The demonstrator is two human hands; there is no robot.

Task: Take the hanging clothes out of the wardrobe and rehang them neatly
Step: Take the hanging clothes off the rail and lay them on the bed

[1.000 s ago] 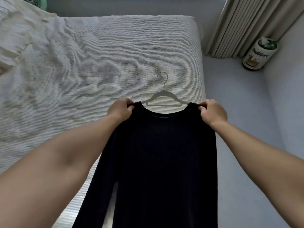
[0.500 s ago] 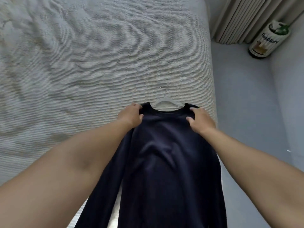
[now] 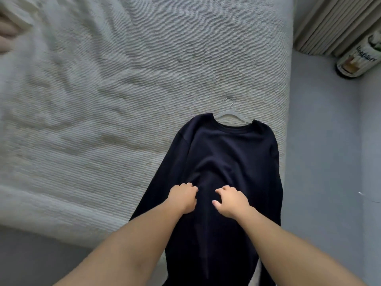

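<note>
A dark navy long-sleeved top (image 3: 233, 153) lies face up on the bed (image 3: 123, 100), near its right edge, with the hem hanging over the bed's near edge. A white hanger (image 3: 228, 114) lies flat at the neckline; its hook points away from me and its shoulders are tucked under the collar. My left hand (image 3: 183, 198) and my right hand (image 3: 231, 200) sit side by side on the middle of the top. Their fingers are curled into the fabric, and a raised fold runs between them.
The cream ribbed bedspread is wrinkled toward the left. Grey floor (image 3: 319, 162) runs along the bed's right side. Beige curtains (image 3: 329, 23) hang at the far right, with a labelled cylindrical container (image 3: 358, 58) standing beside them.
The top went from held up by its shoulders to lying flat on the bed over the hanger. Both hands left the shoulders and moved down to the middle of the garment.
</note>
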